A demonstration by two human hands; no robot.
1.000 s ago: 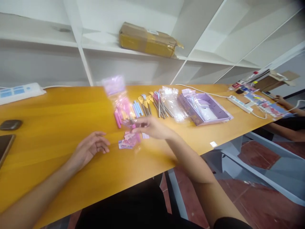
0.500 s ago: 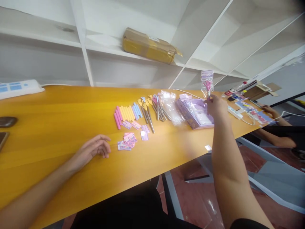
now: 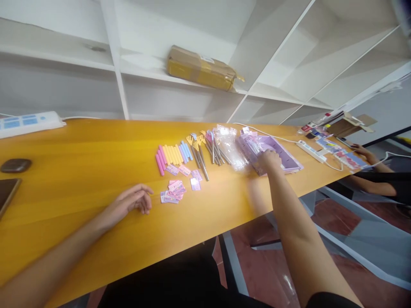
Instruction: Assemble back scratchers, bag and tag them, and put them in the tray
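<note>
My left hand point(image 3: 136, 200) rests on the table with loosely curled, parted fingers and nothing in it, left of a pile of small printed cards point(image 3: 173, 191). My right hand point(image 3: 270, 161) reaches into a purple box point(image 3: 290, 160) that holds clear bags; its fingertips are hidden, so what it touches cannot be made out. Left of the box lie clear plastic bags point(image 3: 231, 147) and metal sticks with small hand-shaped ends point(image 3: 215, 149). Pink, yellow and blue tubes point(image 3: 173, 155) lie in a row above the cards.
A taped package point(image 3: 202, 68) sits on the white shelf. Power strips point(image 3: 311, 152) lie at right and far left. A dark mouse point(image 3: 16, 165) is at the left edge. Another person's hand point(image 3: 361, 150) is at far right, near colourful sheets point(image 3: 342, 154).
My right hand has moved down and left into the purple box. The bagged pink hand-shaped piece it held up is no longer raised. My left hand has barely moved.
</note>
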